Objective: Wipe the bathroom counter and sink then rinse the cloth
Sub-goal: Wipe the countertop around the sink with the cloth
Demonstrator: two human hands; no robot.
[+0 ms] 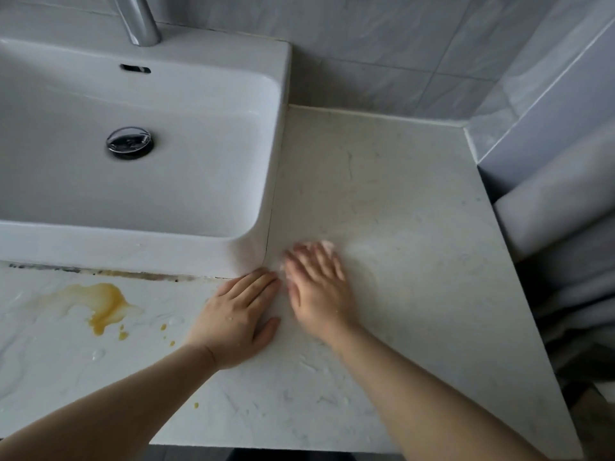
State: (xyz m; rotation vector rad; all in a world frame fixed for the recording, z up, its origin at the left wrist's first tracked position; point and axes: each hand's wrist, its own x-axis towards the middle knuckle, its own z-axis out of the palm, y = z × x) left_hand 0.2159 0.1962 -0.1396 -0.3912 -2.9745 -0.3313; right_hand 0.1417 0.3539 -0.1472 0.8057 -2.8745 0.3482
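**Both hands flat on the worktop beside the sink**

A pale cloth (pixel 316 251) shows only as a whitish, blurred edge under and just past the right hand (pixel 317 287), so its outline is hard to make out against the light stone. That hand lies palm down on it, fingers (pixel 327 261) spread and extended, smeared by motion blur. Right beside it, the left hand (pixel 241 314) rests flat on the worktop (pixel 399 227), fingers straight and together, holding nothing, their tips close to the front right corner of the sink (pixel 259 94).

The sink is a white rectangular basin standing on the worktop, with a chrome drain stopper (pixel 130 143) in its floor, an overflow slot (pixel 135 68) in the back wall and the base of a chrome tap (pixel 138 18) behind. In front of the basin, left of the hands, an orange-yellow spill (pixel 100 302) spreads over the wet-looking stone, with small drops scattered near it. A dark, grimy line (pixel 109 272) runs along the seam under the basin's front edge. Grey tiles (pixel 399 51) cover the wall behind.
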